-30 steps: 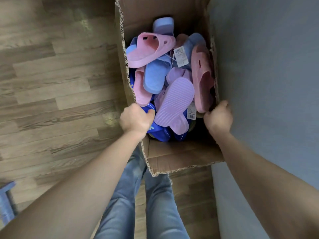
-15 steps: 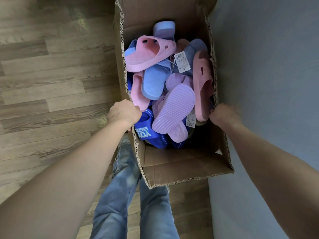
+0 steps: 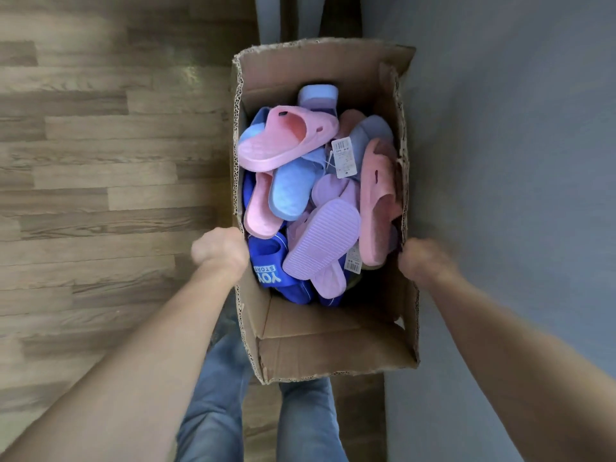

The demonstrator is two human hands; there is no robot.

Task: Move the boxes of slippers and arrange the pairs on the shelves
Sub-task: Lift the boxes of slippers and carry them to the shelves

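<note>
An open cardboard box (image 3: 333,355) hangs in front of me, carried above the floor. It is filled with several slippers: a pink one (image 3: 283,141) on top, a lilac one sole-up (image 3: 321,241), a light blue one (image 3: 290,188) and a dark blue one with white letters (image 3: 270,271). My left hand (image 3: 221,253) grips the box's left wall at the rim. My right hand (image 3: 425,261) grips the right wall, fingers curled over the edge. Both hands are blurred by motion.
Wood-plank floor (image 3: 100,178) spreads to the left. A grey surface (image 3: 516,161) fills the right side, close to the box. My legs in blue jeans (image 3: 213,411) show below the box. A dark upright piece (image 3: 273,18) stands beyond the box's far end.
The box has shifted down and right in view, so its far wall now shows whole. Both hands keep their hold on its side walls.
</note>
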